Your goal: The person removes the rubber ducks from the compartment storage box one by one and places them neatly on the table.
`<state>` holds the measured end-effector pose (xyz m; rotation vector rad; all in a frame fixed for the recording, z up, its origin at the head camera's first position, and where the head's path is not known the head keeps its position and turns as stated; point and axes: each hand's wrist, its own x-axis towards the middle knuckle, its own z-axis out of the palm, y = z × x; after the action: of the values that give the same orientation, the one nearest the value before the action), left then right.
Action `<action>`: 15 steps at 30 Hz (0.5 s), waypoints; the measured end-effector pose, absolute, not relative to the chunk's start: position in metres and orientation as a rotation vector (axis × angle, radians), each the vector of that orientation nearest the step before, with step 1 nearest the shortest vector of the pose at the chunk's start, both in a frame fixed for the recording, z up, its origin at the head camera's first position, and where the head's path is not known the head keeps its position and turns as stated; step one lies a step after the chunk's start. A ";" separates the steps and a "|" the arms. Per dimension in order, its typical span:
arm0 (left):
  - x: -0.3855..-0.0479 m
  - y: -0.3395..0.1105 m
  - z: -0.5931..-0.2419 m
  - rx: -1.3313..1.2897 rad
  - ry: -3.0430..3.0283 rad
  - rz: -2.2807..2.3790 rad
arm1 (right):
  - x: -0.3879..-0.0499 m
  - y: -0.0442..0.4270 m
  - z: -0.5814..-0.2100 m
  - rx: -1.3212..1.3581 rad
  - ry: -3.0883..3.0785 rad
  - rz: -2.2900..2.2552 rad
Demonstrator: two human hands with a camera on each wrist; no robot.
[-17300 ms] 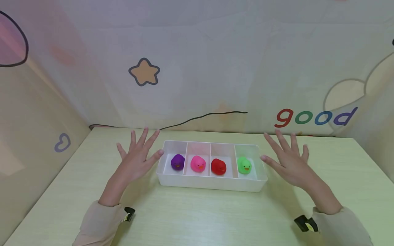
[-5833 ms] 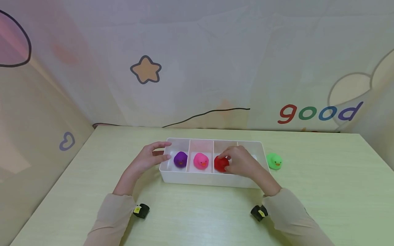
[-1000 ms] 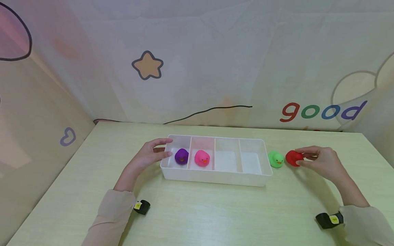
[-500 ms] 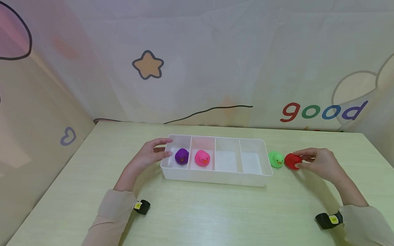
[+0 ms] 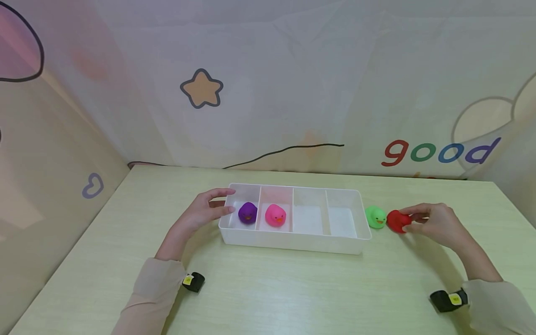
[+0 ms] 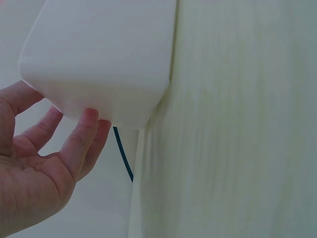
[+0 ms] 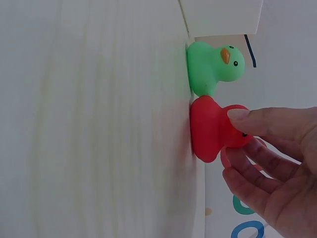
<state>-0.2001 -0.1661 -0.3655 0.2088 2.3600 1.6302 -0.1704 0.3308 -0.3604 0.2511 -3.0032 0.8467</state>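
Observation:
In the head view, my right hand pinches the red rubber duck by its head between thumb and fingers. The red duck's base meets the table, and the duck touches or nearly touches the green rubber duck. My left hand holds the left end of a white divided box, its fingertips at the rim and end wall. Inside the box, a purple rubber duck sits in the leftmost compartment and a pink rubber duck in the one beside it. The two right compartments are bare.
The pale wooden table extends in front of the box and to both sides. Behind it hangs a printed backdrop with a star and the word "good". Each sleeve carries a dark wrist device.
Over the last second the red duck has moved slightly left and down beside the green one. Earlier, green and red ducks left the box for the table. My left hand stays at the box.

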 end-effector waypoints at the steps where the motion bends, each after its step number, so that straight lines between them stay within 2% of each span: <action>1: -0.200 -0.166 -0.365 0.208 2.359 1.632 | -0.170 0.331 -0.360 0.251 -3.004 0.844; 15: -0.200 -0.166 -0.364 0.203 2.383 1.598 | -0.163 0.324 -0.354 0.310 -2.892 0.842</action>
<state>-0.2001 -0.1655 -0.3642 0.2032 2.3832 1.5982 -0.1629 0.3237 -0.3536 0.3103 -2.8916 0.8420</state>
